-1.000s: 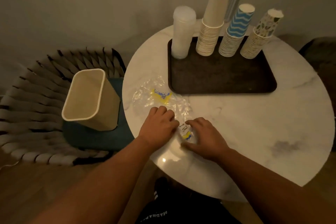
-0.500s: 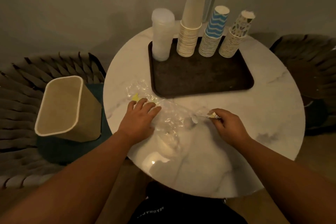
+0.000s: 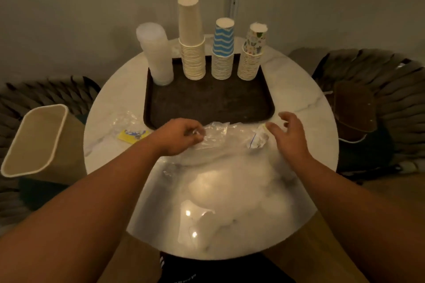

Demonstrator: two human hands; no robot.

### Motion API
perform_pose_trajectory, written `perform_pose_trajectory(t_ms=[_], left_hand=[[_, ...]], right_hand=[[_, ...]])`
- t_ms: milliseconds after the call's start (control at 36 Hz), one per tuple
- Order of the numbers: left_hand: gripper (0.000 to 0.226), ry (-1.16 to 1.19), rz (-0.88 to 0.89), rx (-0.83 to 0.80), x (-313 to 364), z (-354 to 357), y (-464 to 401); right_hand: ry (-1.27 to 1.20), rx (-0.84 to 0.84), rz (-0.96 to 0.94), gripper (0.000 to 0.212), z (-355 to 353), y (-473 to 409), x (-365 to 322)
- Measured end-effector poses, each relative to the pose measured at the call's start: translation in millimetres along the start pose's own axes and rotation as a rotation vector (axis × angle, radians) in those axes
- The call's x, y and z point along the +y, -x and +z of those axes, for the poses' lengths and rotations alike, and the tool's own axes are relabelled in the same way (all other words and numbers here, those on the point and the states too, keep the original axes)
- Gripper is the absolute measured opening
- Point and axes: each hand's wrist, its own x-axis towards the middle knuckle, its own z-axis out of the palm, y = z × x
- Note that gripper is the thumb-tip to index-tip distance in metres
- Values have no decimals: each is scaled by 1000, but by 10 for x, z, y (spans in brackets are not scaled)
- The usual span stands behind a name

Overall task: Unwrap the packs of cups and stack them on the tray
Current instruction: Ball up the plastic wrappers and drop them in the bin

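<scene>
Four stacks stand in a row along the far edge of the dark tray [image 3: 207,103], all upside down: a clear plastic stack [image 3: 156,55] at the left, then the tall plain paper stack [image 3: 192,41], the blue wavy-striped stack [image 3: 223,50], and the flower-print stack [image 3: 253,53] at the right. The tray sits on the far half of the round marble table [image 3: 230,190], its near half bare.

Down in front, the left hand [image 3: 178,136] is knuckles up, fingers curled in, pinching one end of a clear plastic wrapper [image 3: 220,135] that lies stretched along the table just before the tray's near rim. The wrapper's other end is bunched up into a crumpled knot [image 3: 256,139] with a bit of blue print on it. The right hand [image 3: 287,131] hovers just beside that knot, fingers spread and loosely bent, holding nothing; whether a fingertip grazes the plastic is hard to say through the blur.

Off to the left, a second clear wrapper [image 3: 125,122] lies flat with a yellow label [image 3: 132,134] at its near end. Beside the table on that side stands a cream bin [image 3: 34,140], mouth tipped toward the camera. Woven chairs flank the table, the right chair [image 3: 372,89] carrying a brown cushion.
</scene>
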Motion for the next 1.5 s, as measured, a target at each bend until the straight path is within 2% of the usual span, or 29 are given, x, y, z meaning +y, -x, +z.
perform_pose_trajectory(t_ms=[56,111,139,167,222,250,306,389,500,639,694,778,833,917,944,1000,1056,1083,1111,1167,1194,1250,1306,1333,1389,1444,1500], left_hand=[[11,67,24,-98,145,63,-100],[11,97,56,-170,253,135,-188],[13,95,72,-201,306,158,-212],[18,98,72,-230,350,174,-230],[38,128,-4,-308,354,168,-236],[46,142,-54,-351,317,153,-221],[43,179,-123,-382,177,102,-169],[21,417,-178,-248,-45,27,-82],[15,784,-277,-70,-88,38,-25],[8,746,-263,78,-92,91,-9],[6,737,-231,114,-83,93,7],[5,740,-200,101,-53,133,42],[12,735,-197,71,-43,199,65],[26,662,-217,82,-64,363,80],[30,630,-230,87,-89,427,77],[36,564,-269,102,-166,565,58],[43,445,-312,135,-254,700,24],[46,361,-324,144,-278,755,13],[49,281,-329,147,-282,802,8],[53,124,-327,138,-251,872,7],[54,27,-311,151,-212,888,16],[52,-198,-180,278,-143,924,44],[45,-360,90,428,-85,1003,68],[41,-394,239,453,-83,1063,79],[39,-471,442,317,-168,1231,109],[47,-557,459,121,-350,1385,161],[54,-609,412,31,-510,1435,208]], right_hand=[[97,-165,-226,79,-64,42,-68],[349,-401,-362,91,22,108,-165],[431,-464,-379,83,90,130,-194],[442,-487,-367,66,141,139,-205],[268,-495,-277,25,160,148,-195],[160,-501,-227,11,130,148,-162],[43,-495,-153,12,27,154,-105],[21,-481,-22,24,-83,192,-20],[9,-426,36,31,-76,243,25],[-108,-483,238,24,-37,231,-11],[-82,-524,309,21,-75,204,3],[-116,-535,320,22,-113,135,33],[-151,-551,328,20,-117,103,47],[-41,-548,214,11,-103,67,102],[36,-476,148,10,-105,48,116],[192,-217,53,12,-95,26,141],[294,-15,-67,29,-35,94,122],[350,-19,-181,39,22,167,104],[422,-112,-305,48,102,263,96],[627,-430,-517,62,304,472,147],[741,-572,-567,68,407,560,220],[913,-709,-551,75,560,674,395],[977,-701,-535,78,660,711,562],[993,-677,-550,79,688,718,615],[1005,-656,-591,86,698,702,702],[995,-646,-644,85,630,662,787],[1000,-630,-664,79,487,612,904]])
